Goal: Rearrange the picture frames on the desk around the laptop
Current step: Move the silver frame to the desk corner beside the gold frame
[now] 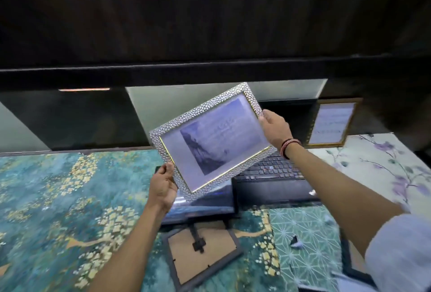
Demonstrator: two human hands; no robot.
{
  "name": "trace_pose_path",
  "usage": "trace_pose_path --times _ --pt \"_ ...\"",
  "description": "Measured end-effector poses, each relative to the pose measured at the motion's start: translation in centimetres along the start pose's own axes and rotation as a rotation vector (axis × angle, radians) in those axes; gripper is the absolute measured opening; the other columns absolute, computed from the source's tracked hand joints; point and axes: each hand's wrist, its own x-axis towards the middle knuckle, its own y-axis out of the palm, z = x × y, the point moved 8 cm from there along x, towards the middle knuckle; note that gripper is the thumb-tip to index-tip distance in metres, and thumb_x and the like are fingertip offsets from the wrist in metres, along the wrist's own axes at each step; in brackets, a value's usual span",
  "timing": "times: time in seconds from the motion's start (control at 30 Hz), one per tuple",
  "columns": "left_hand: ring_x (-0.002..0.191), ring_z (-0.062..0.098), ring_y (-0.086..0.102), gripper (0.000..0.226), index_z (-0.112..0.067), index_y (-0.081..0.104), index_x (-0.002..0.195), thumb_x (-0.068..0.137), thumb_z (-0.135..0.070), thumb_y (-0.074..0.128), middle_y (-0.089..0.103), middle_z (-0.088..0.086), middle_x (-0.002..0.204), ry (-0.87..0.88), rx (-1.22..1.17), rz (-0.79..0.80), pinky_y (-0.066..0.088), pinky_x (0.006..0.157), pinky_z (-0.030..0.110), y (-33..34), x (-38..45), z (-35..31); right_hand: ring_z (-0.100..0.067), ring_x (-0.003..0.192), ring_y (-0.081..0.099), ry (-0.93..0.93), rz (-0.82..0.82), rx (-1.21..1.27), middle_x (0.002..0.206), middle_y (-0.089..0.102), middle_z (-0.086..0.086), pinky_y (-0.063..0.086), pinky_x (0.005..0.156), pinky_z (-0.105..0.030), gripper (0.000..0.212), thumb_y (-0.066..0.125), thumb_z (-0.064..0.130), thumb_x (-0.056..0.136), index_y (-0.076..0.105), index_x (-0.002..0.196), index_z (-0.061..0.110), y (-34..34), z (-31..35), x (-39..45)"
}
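Above the laptop (pixel 272 175), the silver frame (pixel 213 138) hangs tilted in the air, the left hand (pixel 163 186) closed on its lower corner and the right hand (pixel 275 128) on its upper edge. Gripping opposite ends probably steadies it while a spot is chosen; a gold frame (pixel 331 123) already stands to the right.

The silver frame (pixel 211 138), held up in both hands, covers the laptop (pixel 272 175) screen and the left part of its keyboard, and the print behind its glass is too washed out to read. The writing in the gold frame (pixel 331 123) at the back right is too small and blurred to make out. A dark frame (pixel 200 205) lies partly under the left hand (pixel 162 188), and another frame (pixel 356 275) is cut off at the bottom right edge behind the right sleeve (pixel 398 254).
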Motion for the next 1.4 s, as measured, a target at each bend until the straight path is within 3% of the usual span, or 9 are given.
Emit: trace_pose_path --times 0.1,0.2,0.37,0.57,0.7,0.93,1.07,1.27,1.4 --pt "0.09 0.012 0.065 0.025 -0.013 0.067 0.097 0.078 -0.019 0.082 0.064 0.007 0.104 -0.12 -0.051 0.01 0.05 0.103 0.037 4.3 -2.8 6.6 -0.032 0.138 0.043 0.135 -0.23 0.122 0.15 0.047 -0.015 0.034 0.115 -0.04 0.057 0.051 0.032 0.096 0.044 0.146 0.004 -5.6 -6.4 -2.2" --pt "0.066 0.007 0.074 0.021 -0.012 0.057 0.09 0.102 0.0 0.044 0.076 0.0 0.077 -0.163 -0.14 -0.033 0.062 0.067 0.028 11.2 -6.4 13.9 -0.044 0.127 0.046 0.424 -0.504 0.329 0.141 0.043 -0.03 0.038 0.108 -0.046 0.057 0.05 0.022 0.088 0.041 0.138 -0.005 -11.5 -15.5 -5.8" --pt "0.043 -0.002 0.065 0.03 -0.015 0.049 0.083 0.101 0.005 0.037 0.069 -0.006 0.05 -0.271 -0.251 -0.074 0.05 0.04 0.015 26.3 -12.9 26.9 -0.02 0.091 0.04 0.547 -0.381 0.523 0.091 0.048 -0.006 0.039 0.081 -0.037 0.034 0.042 0.03 0.081 0.05 0.107 0.011 -15.5 -29.3 -8.9" --pt "0.082 0.013 0.067 0.022 -0.017 0.068 0.093 0.098 -0.001 0.054 0.072 0.004 0.096 -0.327 -0.113 0.063 0.047 0.082 0.034 39.1 -15.2 38.0 -0.016 0.062 0.046 0.449 -0.406 0.55 0.066 0.054 -0.004 0.042 0.059 -0.03 0.012 0.052 0.006 0.074 0.057 0.067 0.013 -31.3 -37.8 -6.9" --pt "0.083 0.014 0.06 0.024 -0.016 0.054 0.087 0.1 0.003 0.047 0.063 0.004 0.088 -0.335 -0.027 0.109 0.047 0.082 0.03 45.2 -13.7 38.8 -0.005 0.036 0.039 0.39 -0.35 0.65 0.059 0.042 -0.007 0.031 0.037 -0.013 0.026 0.043 -0.014 0.088 0.059 0.081 0.005 -39.3 -39.3 -3.3" --pt "0.092 0.024 0.063 0.03 0.0 0.061 0.128 0.1 -0.007 0.057 0.071 0.013 0.112 -0.136 0.522 0.209 0.052 0.087 0.037 52.4 -7.7 35.7 -0.007 0.055 0.038 0.266 -0.35 0.408 0.054 0.055 0.014 0.037 0.057 -0.026 0.021 0.052 0.007 0.078 0.071 0.083 0.013 -47.1 -44.3 4.3" --pt "0.087 0.018 0.063 0.021 0.001 0.071 0.114 0.098 -0.002 0.058 0.074 0.008 0.1 -0.005 0.732 0.288 0.056 0.075 0.027 57.9 -5.9 36.2 -0.011 0.083 0.061 0.234 -0.268 0.467 0.108 0.074 -0.01 0.051 0.08 -0.028 0.041 0.056 0.008 0.086 0.066 0.125 0.002 -47.6 -44.4 7.9" --pt "0.068 0.014 0.052 0.019 -0.001 0.069 0.103 0.094 0.01 0.056 0.065 0.003 0.079 0.062 0.716 0.057 0.044 0.06 0.026 60.0 -1.4 35.7 -0.018 0.079 0.061 0.221 -0.31 0.439 0.09 0.075 -0.016 0.056 0.077 -0.038 0.012 0.072 0.01 0.078 0.071 0.089 0.005 -47.8 -44.7 14.1" --pt "0.088 0.024 0.07 0.022 -0.003 0.076 0.103 0.086 0.005 0.065 0.077 0.007 0.098 0.105 0.762 -0.053 0.058 0.079 0.042 60.0 1.7 36.7 -0.012 0.066 0.042 0.147 -0.292 0.319 0.064 0.054 -0.002 0.036 0.059 -0.029 0.025 0.058 0.019 0.074 0.06 0.067 -0.005 -46.9 -44.7 17.2"
